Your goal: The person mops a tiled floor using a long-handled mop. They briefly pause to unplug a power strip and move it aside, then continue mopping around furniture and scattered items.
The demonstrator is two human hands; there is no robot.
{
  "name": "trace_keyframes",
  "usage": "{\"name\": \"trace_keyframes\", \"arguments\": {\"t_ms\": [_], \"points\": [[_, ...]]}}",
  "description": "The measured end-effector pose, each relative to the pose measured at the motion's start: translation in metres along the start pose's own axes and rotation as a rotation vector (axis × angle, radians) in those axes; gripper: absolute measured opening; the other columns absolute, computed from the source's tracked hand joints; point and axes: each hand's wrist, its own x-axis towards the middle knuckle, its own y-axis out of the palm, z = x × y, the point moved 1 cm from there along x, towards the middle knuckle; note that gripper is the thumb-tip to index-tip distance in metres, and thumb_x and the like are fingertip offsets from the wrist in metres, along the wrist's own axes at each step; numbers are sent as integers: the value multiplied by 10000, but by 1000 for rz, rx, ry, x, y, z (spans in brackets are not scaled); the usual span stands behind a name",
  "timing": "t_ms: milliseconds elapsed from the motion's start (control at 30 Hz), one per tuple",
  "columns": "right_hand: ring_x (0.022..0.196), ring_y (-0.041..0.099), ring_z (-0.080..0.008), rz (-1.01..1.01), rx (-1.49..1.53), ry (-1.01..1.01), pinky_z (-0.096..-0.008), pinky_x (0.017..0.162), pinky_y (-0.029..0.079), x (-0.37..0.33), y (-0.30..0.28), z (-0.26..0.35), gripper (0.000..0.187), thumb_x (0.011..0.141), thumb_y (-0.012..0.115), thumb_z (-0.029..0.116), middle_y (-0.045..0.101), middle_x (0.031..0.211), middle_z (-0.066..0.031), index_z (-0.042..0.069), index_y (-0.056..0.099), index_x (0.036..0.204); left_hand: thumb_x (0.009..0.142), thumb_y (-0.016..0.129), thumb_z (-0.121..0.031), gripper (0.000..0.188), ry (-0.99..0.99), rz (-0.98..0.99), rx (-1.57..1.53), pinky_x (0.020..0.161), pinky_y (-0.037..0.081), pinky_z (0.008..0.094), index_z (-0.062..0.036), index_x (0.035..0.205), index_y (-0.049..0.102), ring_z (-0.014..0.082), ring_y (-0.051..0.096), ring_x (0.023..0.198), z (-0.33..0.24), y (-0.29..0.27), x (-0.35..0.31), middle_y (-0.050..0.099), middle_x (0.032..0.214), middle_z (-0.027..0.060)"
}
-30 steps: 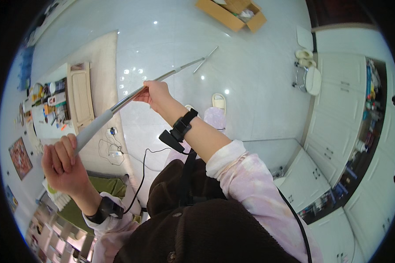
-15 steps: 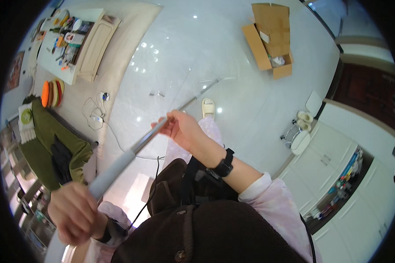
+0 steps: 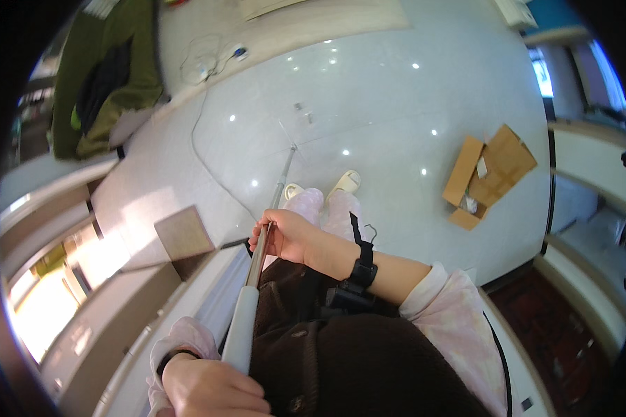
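Observation:
A long-handled floor squeegee (image 3: 241, 323) slants from my body down to the floor. Its pole is silvery, with a pale grey grip at the upper end and a thin, faint clear blade at the far end. My left hand (image 3: 215, 388) is closed round the top of the grip, low in the picture. Further down, my right hand (image 3: 284, 236) wraps its fingers about the metal part of the pole. Small blurred bits of debris (image 3: 302, 111) lie on the glossy floor (image 3: 375, 104) just past the blade.
An open cardboard box (image 3: 497, 174) stands on the right. A cable (image 3: 202, 139) runs over the floor at the left, from a power strip (image 3: 238, 54). My slippers (image 3: 346, 182) are close to the pole. A green sofa (image 3: 69, 104) is far left; a white cabinet (image 3: 209, 299) stands near left.
My body and view have turned right, so the box shows lower and further right. The pole has swung steeper, its blade now further left in view. Both hands keep their hold.

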Motion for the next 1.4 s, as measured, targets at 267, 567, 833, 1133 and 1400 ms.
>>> {"name": "trace_keyframes", "arguments": {"t_ms": [267, 567, 833, 1133, 1400], "points": [[500, 426, -116, -38, -112, 301, -265, 496, 435, 115, 12, -73, 190, 857, 477, 40, 419, 593, -17, 41, 424, 674, 866, 638, -131, 321, -282, -34, 43, 434, 343, 352, -74, 611, 451, 218, 491, 486, 14, 2, -93, 391, 591, 51], [437, 350, -77, -110, -305, 283, -213, 397, 335, 204, 2, -95, 288, 930, 476, 94, 350, 554, 27, 99, 365, 665, 849, 654, -67, 129, -485, -405, 46, 633, 425, 353, -32, 754, 574, 261, 561, 682, 28, -4, -170, 566, 723, 74], [413, 349, -43, -64, -210, 239, -188, 372, 254, 172, -50, 19, 243, 917, 505, 47, 391, 575, 32, 90, 393, 705, 933, 504, -16, 100, -639, -1150, -11, 871, 449, 287, 18, 973, 589, 149, 598, 938, 41, -7, -230, 641, 980, 82], [399, 372, -36, -271, -138, -16, -187, 358, 226, 17, -108, 195, 189, 881, 570, 5, 451, 636, 4, 48, 433, 758, 979, 500, -95, 140, -813, -1278, -145, 873, 476, 290, 14, 944, 581, 138, 611, 908, 111, 25, -197, 643, 906, 66], [410, 350, -44, -313, 65, -306, -200, 370, 221, -155, -207, 258, 180, 906, 556, 23, 452, 669, 6, 59, 432, 781, 980, 501, -99, 149, -831, -1161, -196, 862, 481, 278, 13, 931, 587, 128, 621, 890, 167, 43, -90, 653, 888, 60]]}}
